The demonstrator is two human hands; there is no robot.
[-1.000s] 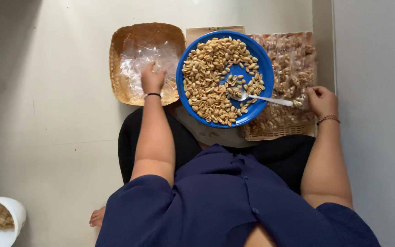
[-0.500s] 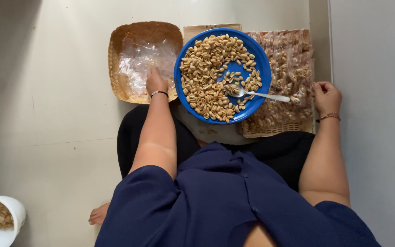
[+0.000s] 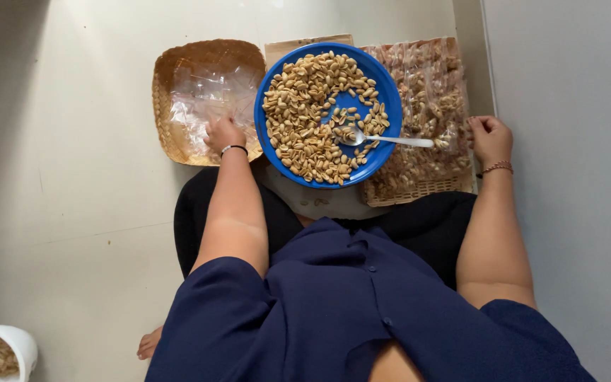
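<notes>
Single head view, straight down, near; lap, floor [image 3: 72, 177] in frame.

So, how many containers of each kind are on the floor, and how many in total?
Woven trays: 2, left woven tray and right woven tray
Blue plate of peanuts: 1
White cup of peanuts: 1
Total: 4
The left hand reaches into the left tray.

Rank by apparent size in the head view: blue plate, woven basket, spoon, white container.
1. Blue plate and woven basket: look alike, no clear order.
2. Spoon.
3. White container, cropped by the frame, so unsure.
</notes>
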